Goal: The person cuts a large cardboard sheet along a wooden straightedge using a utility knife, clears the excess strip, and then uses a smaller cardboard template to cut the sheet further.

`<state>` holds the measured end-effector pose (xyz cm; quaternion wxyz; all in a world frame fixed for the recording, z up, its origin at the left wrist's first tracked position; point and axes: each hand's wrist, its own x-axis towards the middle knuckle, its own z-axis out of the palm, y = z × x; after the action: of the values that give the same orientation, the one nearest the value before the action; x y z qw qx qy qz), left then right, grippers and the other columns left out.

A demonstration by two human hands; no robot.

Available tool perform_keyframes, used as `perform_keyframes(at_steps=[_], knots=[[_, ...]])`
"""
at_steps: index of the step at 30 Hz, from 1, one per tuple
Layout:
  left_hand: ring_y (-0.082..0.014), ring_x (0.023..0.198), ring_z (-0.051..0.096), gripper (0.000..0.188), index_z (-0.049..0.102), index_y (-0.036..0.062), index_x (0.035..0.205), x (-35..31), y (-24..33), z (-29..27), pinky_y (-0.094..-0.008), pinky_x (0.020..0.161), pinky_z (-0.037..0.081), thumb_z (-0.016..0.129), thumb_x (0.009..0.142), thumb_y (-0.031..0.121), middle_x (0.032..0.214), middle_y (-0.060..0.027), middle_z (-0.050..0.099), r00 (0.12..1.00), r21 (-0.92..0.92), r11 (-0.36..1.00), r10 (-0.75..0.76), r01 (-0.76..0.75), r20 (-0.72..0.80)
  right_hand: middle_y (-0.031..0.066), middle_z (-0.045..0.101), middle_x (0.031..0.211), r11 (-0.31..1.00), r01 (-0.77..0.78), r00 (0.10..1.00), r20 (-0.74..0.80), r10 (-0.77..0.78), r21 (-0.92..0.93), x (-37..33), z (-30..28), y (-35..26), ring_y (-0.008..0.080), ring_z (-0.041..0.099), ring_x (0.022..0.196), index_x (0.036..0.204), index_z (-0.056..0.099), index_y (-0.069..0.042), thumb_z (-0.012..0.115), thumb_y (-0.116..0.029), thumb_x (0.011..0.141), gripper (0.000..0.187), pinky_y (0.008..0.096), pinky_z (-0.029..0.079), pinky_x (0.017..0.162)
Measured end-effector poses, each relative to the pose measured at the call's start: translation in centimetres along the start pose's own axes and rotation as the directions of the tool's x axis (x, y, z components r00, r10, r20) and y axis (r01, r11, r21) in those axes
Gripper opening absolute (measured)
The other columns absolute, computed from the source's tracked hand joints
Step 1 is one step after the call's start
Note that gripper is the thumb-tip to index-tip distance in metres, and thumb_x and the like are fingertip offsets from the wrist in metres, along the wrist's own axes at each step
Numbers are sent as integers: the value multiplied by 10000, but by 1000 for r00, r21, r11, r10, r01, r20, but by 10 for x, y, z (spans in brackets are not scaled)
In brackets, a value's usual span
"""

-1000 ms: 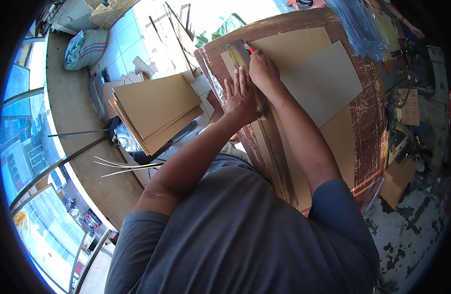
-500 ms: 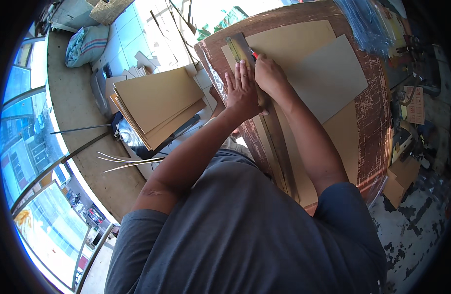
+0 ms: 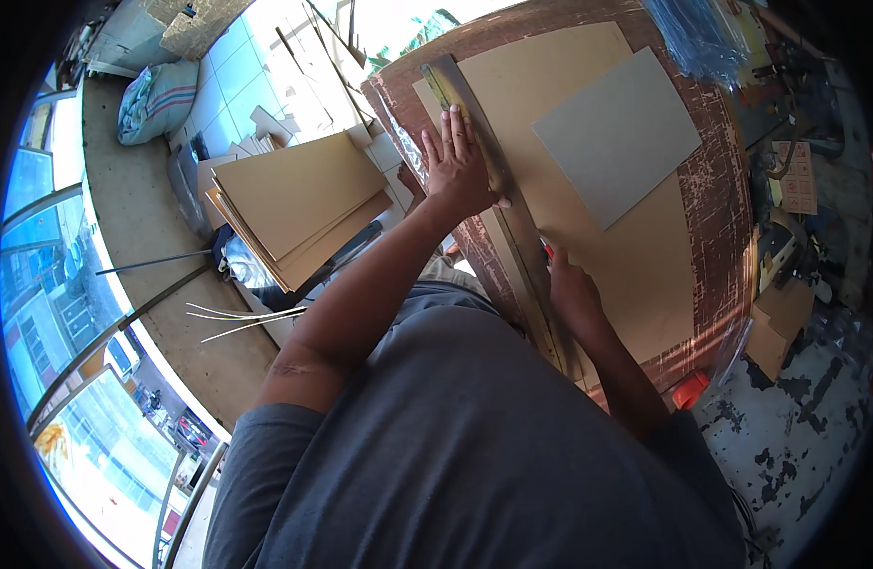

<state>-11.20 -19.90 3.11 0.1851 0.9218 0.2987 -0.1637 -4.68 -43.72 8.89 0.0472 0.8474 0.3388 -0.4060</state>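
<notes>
A long metal straightedge [image 3: 520, 213] lies along the left side of a large brown cardboard sheet [image 3: 650, 284]. My left hand [image 3: 458, 175] rests flat on the upper part of the straightedge, fingers stretched out and thumb at its right side. Lower down, my right hand [image 3: 577, 292] is closed round a red utility knife [image 3: 548, 250], held against the straightedge's right edge; its blade is too small to make out. A grey board [image 3: 618, 137] lies on top of the cardboard, right of the straightedge. All of it sits on a worn brown table [image 3: 719, 190].
Left of the table is a stack of cut cardboard [image 3: 303, 194]. A stuffed sack [image 3: 158, 101] sits beyond it near the wall. Clear plastic [image 3: 699, 43] hangs over the far right corner. A red-orange object [image 3: 690, 389] is at the table's near right edge.
My right hand has slid down along the straightedge toward my body with the knife. My left hand stays on the straightedge. The red-orange object by my right arm has come into sight.
</notes>
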Motion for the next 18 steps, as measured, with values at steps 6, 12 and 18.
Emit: perform_keyframes(at_steps=[6, 12, 18], knots=[[-451, 1534, -49, 1513, 32, -138, 1537, 1, -3, -1, -664, 1188, 46, 811, 579, 736, 1627, -336, -35, 1000, -30, 999, 18, -19, -22, 310, 686, 926, 989, -128, 980, 143, 137, -68, -53, 7, 23, 462, 696, 895, 1140, 470, 29, 434, -148, 1010, 222, 552, 540, 782], [-441, 1535, -73, 1506, 18, -132, 1542, -2, -2, -6, -654, 1194, 37, 787, 598, 755, 1631, -326, -62, 1000, -20, 1000, -6, 7, 23, 300, 678, 903, 993, -34, 993, 106, 47, -115, -21, -32, 2, 477, 676, 907, 1087, 517, 46, 478, -149, 1003, 216, 559, 518, 798], [-442, 1534, -76, 1508, 28, -139, 1538, -3, -1, -4, -647, 1198, 29, 788, 592, 756, 1632, -323, -63, 1000, -50, 999, -7, 7, 2, 304, 678, 907, 985, 168, 942, -302, -146, 47, 92, -106, -101, 485, 667, 919, 1067, 516, 43, 457, -184, 1030, 237, 548, 527, 795]])
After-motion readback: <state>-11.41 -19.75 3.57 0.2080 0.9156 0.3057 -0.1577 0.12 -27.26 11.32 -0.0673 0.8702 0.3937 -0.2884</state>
